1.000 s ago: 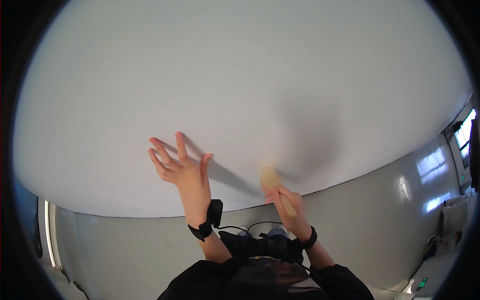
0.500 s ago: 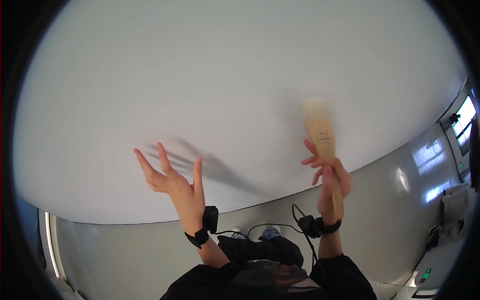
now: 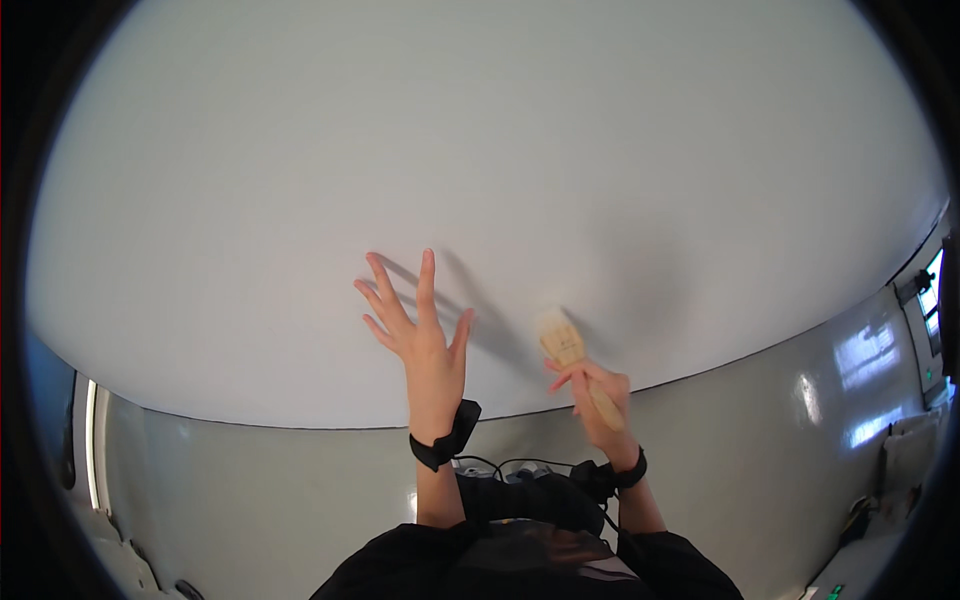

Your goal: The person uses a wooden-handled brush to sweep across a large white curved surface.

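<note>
In front of me rises a broad pale grey-white wall (image 3: 480,130). My left hand (image 3: 430,355) is raised at its lower part with the fingers spread and nothing in them; its shadow falls on the wall to the right. One or more fingertips seem to touch the surface. My right hand (image 3: 600,390) grips the wooden handle of a flat brush (image 3: 562,340) with pale bristles. The brush tilts up and to the left, its bristles at or very near the wall. Some fingers of the right hand are hidden behind the handle.
Each wrist wears a black strap with a small box (image 3: 462,425), joined by a black cable (image 3: 510,462). A grey glossy floor (image 3: 280,480) meets the wall's lower edge. Windows (image 3: 932,300) and furniture (image 3: 905,460) stand at the far right, a light strip (image 3: 95,450) at the left.
My left hand has moved right and slightly up toward the wall. My right hand has brought the brush down and to the left, closer to the left hand.
</note>
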Available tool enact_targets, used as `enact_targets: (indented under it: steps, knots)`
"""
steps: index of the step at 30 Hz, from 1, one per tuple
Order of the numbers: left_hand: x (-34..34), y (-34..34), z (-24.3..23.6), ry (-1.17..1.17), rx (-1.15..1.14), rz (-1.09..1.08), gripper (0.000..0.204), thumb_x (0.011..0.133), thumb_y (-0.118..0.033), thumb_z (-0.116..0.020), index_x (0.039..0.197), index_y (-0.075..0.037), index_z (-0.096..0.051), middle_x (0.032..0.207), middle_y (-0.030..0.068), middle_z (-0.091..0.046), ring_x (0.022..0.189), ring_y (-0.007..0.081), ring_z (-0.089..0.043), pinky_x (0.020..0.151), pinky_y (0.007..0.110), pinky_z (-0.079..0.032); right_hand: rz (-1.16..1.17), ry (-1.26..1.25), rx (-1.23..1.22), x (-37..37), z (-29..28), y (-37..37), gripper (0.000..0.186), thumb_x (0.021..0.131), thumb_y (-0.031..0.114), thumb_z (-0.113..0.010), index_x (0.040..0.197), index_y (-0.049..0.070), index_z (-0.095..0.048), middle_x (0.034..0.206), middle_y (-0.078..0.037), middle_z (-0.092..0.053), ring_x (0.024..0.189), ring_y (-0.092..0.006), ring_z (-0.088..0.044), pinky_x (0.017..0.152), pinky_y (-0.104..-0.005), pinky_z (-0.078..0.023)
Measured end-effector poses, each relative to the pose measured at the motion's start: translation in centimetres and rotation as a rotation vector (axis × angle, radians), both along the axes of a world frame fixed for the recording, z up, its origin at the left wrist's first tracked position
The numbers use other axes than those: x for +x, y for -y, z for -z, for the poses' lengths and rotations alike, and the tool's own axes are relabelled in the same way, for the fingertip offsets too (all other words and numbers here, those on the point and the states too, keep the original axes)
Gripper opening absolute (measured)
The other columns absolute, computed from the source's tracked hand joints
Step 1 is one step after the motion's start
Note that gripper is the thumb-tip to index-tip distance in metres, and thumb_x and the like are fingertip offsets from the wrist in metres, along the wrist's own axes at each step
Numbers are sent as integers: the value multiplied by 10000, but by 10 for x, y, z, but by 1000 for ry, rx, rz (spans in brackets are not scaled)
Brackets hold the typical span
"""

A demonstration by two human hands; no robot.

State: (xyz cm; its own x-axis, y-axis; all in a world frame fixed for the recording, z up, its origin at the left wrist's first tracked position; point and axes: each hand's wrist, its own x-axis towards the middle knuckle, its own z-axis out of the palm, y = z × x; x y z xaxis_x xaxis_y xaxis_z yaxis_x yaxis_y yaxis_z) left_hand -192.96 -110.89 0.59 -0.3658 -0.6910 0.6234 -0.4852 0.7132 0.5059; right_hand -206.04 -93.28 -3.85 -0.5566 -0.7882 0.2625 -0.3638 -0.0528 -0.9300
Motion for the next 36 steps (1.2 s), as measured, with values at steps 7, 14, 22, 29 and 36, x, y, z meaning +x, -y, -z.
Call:
enact_targets:
  steps: [7,14,22,29,36]
  knots:
    - [-2,15,-11,-220,135,101,825,907,42,-671,1594,-243,-317,1701,166,2,1502,564,-20,1171,585,-278,43,-394,-530,-16,-153,42,102,899,-61,-551,944,-9,-627,1172,-225,-722,874,-197,-722,766,-281,-545]
    - [-8,14,4,-170,150,56,815,920,-36,-684,1606,-240,-294,1705,148,6,1517,521,-52,1208,556,-235,93,-435,-508,-40,-109,66,97,915,-61,-558,914,19,-611,1135,-193,-733,1017,-242,-741,719,-295,-549]
    - [-13,19,9,-185,63,44,772,952,-45,-646,1606,-247,-290,1700,169,17,1513,533,-25,1197,565,-242,75,-174,-252,-20,-33,41,90,929,-51,-579,887,27,-590,919,-174,-714,1106,-304,-717,740,-314,-554]
    - [-13,11,-3,-170,168,-71,596,999,-117,-616,1553,-217,-419,1681,201,-126,1515,433,-206,1178,466,-312,75,-388,-538,-17,-97,32,130,896,-121,-565,910,5,-592,849,-142,-703,1035,-290,-744,713,-337,-566]
    - [-13,9,-10,-152,213,-16,612,1009,-171,-625,1570,-200,-381,1688,183,-115,1505,482,-198,1172,471,-321,69,-492,-544,-70,-175,48,90,973,23,-525,973,26,-614,1084,-126,-766,910,-235,-761,663,-281,-556]
